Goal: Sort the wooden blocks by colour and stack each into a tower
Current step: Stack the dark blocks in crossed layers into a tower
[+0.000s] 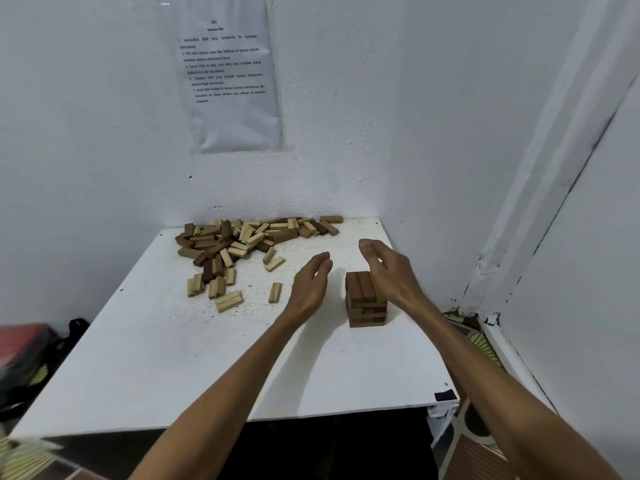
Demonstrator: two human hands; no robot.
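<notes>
A short tower of dark brown blocks (363,299) stands on the white table (207,358), right of centre. My left hand (310,285) hovers just left of the tower, fingers loosely bent, holding nothing. My right hand (388,271) is at the tower's right side and partly over its top, fingers relaxed and empty; whether it touches the tower I cannot tell. A mixed pile of dark and light blocks (242,237) lies at the table's far edge, and several light blocks (221,289) are scattered nearer to me.
White walls close the table in at the back and the right. A printed sheet (228,81) hangs on the back wall. A single light block (275,292) lies beside my left hand. Dark bags (31,351) sit on the floor to the left.
</notes>
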